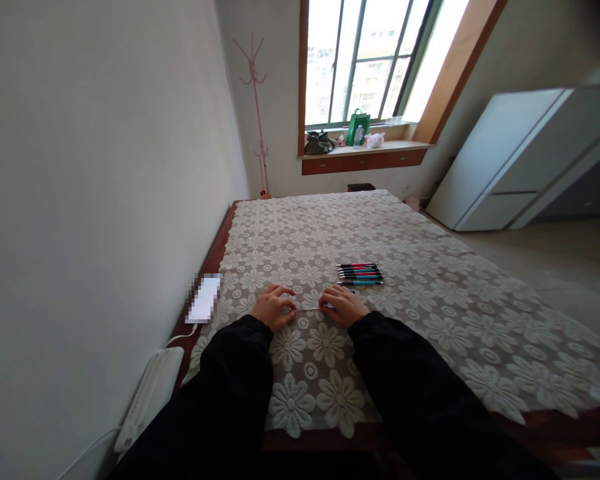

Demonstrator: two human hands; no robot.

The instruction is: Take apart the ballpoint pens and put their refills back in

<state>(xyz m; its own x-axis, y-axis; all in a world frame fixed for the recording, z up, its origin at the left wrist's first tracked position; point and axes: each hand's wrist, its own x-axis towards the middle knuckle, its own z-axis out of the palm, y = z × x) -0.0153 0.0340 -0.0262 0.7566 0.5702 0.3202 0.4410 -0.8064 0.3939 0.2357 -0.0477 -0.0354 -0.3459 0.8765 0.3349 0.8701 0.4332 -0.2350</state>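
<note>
A thin, pale rod [309, 309] spans the gap between my two hands, just over the lace tablecloth [291, 393]. At its left end, my left hand [274, 308] is closed with thumb and fingertips together. My right hand [344, 306] pinches the other end. What kind of rod it is cannot be made out. Just beyond my right hand lies a teal and black pen [363, 283], with a row of several pens [360, 271] in black, red and teal behind it. A small dark tip shows beside my right knuckles, mostly hidden.
A phone with a blurred screen [205, 299] lies at the table's left edge, with a white cable running from it. Nearer me is a white power strip [150, 397] against the wall. A coat rack [257, 107], a window sill with bags, and a white fridge [510, 153] stand beyond.
</note>
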